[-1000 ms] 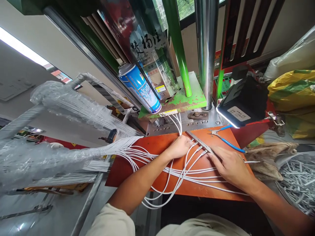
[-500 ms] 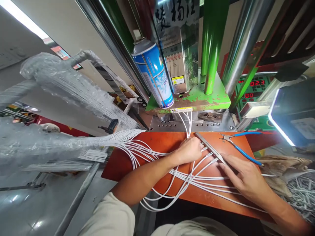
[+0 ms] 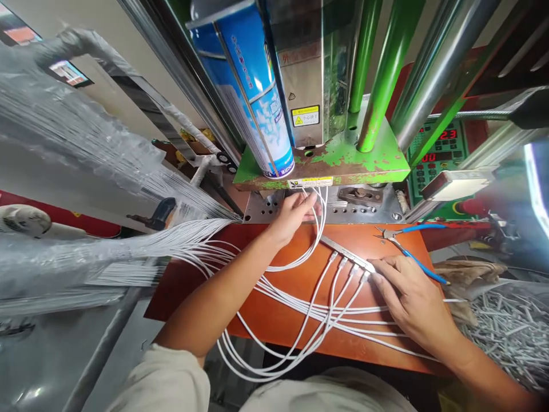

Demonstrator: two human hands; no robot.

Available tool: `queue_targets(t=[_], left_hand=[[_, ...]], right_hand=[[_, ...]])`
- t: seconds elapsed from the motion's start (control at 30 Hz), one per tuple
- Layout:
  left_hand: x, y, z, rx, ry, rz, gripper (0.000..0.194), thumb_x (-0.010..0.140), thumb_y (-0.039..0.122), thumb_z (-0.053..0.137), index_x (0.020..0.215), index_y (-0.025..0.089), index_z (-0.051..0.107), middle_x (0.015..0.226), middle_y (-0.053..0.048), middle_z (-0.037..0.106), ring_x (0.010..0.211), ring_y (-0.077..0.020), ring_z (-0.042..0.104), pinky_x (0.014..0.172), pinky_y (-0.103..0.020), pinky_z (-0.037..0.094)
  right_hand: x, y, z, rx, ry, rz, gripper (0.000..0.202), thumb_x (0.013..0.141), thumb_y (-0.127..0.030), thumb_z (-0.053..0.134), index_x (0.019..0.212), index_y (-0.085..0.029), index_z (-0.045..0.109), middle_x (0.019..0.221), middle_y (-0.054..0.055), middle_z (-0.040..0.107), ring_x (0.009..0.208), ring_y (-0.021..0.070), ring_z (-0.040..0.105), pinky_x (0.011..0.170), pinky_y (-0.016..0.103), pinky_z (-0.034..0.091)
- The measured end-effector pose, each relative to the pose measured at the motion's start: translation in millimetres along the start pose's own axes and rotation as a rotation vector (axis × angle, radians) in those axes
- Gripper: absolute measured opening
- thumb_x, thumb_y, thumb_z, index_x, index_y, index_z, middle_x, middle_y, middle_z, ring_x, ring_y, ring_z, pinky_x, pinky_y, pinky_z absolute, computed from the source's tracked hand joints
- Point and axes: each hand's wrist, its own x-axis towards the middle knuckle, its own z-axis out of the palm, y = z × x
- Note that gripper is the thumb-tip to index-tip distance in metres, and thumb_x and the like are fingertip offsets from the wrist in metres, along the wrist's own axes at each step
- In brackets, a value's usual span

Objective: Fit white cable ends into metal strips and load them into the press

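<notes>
Pinching, the right hand [image 3: 412, 297] holds the metal bar's [image 3: 347, 252] end, right of centre; the left hand [image 3: 289, 217] is at the white cables [image 3: 324, 212], centre, its hold unclear. Across the lower middle lies the orange board [image 3: 364, 346], blue-handled pliers [image 3: 389, 234] at right.

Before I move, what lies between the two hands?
Head view, between left hand and right hand: looped white cables nearest the left, then a metal bar with four white cable ends along it, over orange board.
</notes>
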Motion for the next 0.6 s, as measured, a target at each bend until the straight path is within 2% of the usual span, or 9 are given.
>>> queue_targets(t=[0.07,0.13,0.2,0.27,0.33,0.4,0.5,0.6], left_hand=[[13,-7,12.7,-0.275,-0.066,-0.022,0.044,0.088,0.054,0.075,0.101,0.014,0.058,0.088,-0.006,0.070,0.077,-0.0167,0.071,0.076,-0.031,0.057],[22,-13,20.7,-0.401,-0.103,-0.010,0.046,0.085,0.051,0.079,0.103,0.013,0.060,0.082,-0.004,0.068,0.066,-0.0155,0.068,0.066,-0.029,0.056],[28,-20,22.1,-0.441,-0.124,0.026,0.045,0.084,0.050,0.080,0.101,0.013,0.061,0.074,-0.001,0.063,0.054,-0.0105,0.058,0.052,-0.022,0.047],[30,-28,19.5,-0.467,-0.146,0.045,0.044,0.085,0.050,0.079,0.097,0.012,0.063,0.067,0.002,0.056,0.046,-0.0057,0.046,0.044,-0.017,0.033],[32,-35,16.5,-0.489,-0.161,0.053,0.043,0.086,0.051,0.078,0.096,0.012,0.063,0.066,0.003,0.053,0.044,-0.0033,0.039,0.042,-0.016,0.025],[34,-39,14.9,-0.493,-0.157,0.071,0.043,0.087,0.052,0.077,0.096,0.011,0.064,0.066,0.003,0.053,0.045,-0.0027,0.037,0.043,-0.015,0.023],[35,-42,14.6,-0.472,-0.152,0.097,0.045,0.088,0.054,0.075,0.095,0.011,0.064,0.067,0.002,0.054,0.046,-0.0029,0.038,0.043,-0.016,0.022],[35,-41,14.6,-0.449,-0.158,0.099,0.047,0.088,0.057,0.073,0.097,0.012,0.065,0.068,0.001,0.056,0.046,-0.0040,0.041,0.043,-0.017,0.023]], right_hand=[[-3,3,-2,0.050,-0.007,0.020,0.029,0.106,-0.036,0.045,0.123,-0.022,0.064,0.110,0.010,0.064,0.103,0.0253,0.059,0.092,0.042,0.047],[-3,7,-8,0.124,-0.054,0.049,0.029,0.106,-0.036,0.046,0.125,-0.024,0.064,0.115,0.009,0.065,0.108,0.0254,0.061,0.095,0.042,0.048],[3,10,-18,0.196,-0.103,0.073,0.027,0.106,-0.036,0.048,0.126,-0.027,0.064,0.121,0.008,0.067,0.112,0.0246,0.063,0.098,0.040,0.050],[23,10,-29,0.200,-0.082,0.042,0.028,0.106,-0.035,0.050,0.130,-0.028,0.063,0.128,0.006,0.066,0.118,0.0243,0.062,0.103,0.040,0.049],[57,9,-35,0.136,0.013,-0.051,0.033,0.105,-0.035,0.050,0.136,-0.026,0.059,0.137,0.008,0.062,0.127,0.0264,0.058,0.110,0.042,0.046],[102,8,-32,0.052,0.094,-0.128,0.036,0.104,-0.039,0.048,0.134,-0.020,0.059,0.137,0.014,0.061,0.129,0.0306,0.056,0.111,0.048,0.044],[170,13,-13,-0.028,0.158,-0.105,0.038,0.103,-0.043,0.040,0.113,-0.016,0.064,0.110,0.018,0.069,0.111,0.0343,0.063,0.099,0.052,0.050],[216,28,9,-0.034,0.164,-0.094,0.038,0.099,-0.041,0.035,0.099,-0.018,0.065,0.092,0.017,0.069,0.099,0.0342,0.063,0.091,0.051,0.052]])
